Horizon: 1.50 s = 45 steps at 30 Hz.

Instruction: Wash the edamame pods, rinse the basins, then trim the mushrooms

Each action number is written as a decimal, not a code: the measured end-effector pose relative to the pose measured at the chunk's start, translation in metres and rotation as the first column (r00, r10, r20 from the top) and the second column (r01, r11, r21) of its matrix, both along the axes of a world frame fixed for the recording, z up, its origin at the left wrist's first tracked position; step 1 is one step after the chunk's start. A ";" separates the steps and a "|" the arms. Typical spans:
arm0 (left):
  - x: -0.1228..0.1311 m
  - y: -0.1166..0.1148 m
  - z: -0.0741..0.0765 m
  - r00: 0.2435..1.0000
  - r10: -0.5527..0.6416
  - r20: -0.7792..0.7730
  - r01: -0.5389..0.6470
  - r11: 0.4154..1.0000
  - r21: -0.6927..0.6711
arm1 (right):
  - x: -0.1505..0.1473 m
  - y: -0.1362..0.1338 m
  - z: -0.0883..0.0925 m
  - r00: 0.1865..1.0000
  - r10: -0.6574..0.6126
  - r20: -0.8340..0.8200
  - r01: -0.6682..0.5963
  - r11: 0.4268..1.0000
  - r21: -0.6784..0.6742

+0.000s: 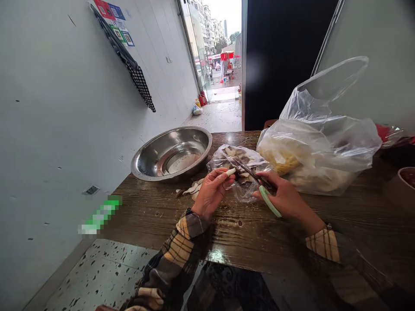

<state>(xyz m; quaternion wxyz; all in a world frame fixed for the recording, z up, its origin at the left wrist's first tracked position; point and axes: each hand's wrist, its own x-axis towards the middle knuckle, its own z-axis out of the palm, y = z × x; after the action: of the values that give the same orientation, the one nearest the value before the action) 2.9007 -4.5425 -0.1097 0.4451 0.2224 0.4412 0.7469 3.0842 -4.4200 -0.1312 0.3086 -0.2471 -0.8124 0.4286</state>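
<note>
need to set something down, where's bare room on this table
The table shows mostly bare wood between the basin and the left sleeve, and on the near side between that and the right sleeve. Crowded: beyond the left hand and right hand, where the small bag lies between basin and large bag.

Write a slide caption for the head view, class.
Right hand holding scissors, left hand pinching a pale piece, near a metal basin.
</note>
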 end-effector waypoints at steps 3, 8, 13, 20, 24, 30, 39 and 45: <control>0.002 0.001 0.001 0.999 0.014 0.030 -0.014 1.000 0.027 | 0.001 -0.003 0.006 0.995 0.050 0.089 -0.055 0.997 0.056; 0.005 0.001 -0.001 0.997 -0.005 0.079 0.000 0.997 0.073 | -0.001 -0.006 0.006 0.984 0.099 0.151 -0.108 0.993 0.053; 0.009 0.001 -0.005 0.996 -0.064 0.068 0.061 0.997 0.045 | -0.004 -0.007 0.000 0.979 0.116 0.165 -0.125 0.991 0.047; 0.010 -0.001 -0.007 0.998 -0.059 -0.034 0.059 0.998 0.024 | 0.007 -0.010 -0.001 0.970 0.101 0.222 -0.125 0.988 0.093; 0.013 -0.003 -0.008 0.989 -0.082 -0.124 0.078 0.996 -0.034 | 0.025 -0.016 -0.008 0.974 0.073 0.215 -0.099 0.989 0.112; 0.017 -0.002 -0.012 0.964 -0.151 -0.220 0.133 0.986 -0.096 | 0.043 -0.025 -0.023 0.979 0.052 0.195 -0.081 0.986 0.143; 0.009 -0.004 -0.011 0.987 -0.136 -0.088 0.122 0.982 -0.147 | 0.043 -0.016 -0.029 0.987 -0.068 0.144 0.058 0.996 0.071; 0.001 0.017 -0.002 0.953 -0.124 -0.276 0.071 0.978 -0.195 | 0.042 -0.011 -0.031 0.978 -0.180 0.107 0.183 0.983 -0.020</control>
<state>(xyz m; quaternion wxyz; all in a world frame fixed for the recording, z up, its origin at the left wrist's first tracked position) 2.9021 -4.5252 -0.1115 0.4315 0.3080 0.5563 0.6399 3.1266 -4.4307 -0.1624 0.2998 -0.3471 -0.7949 0.3973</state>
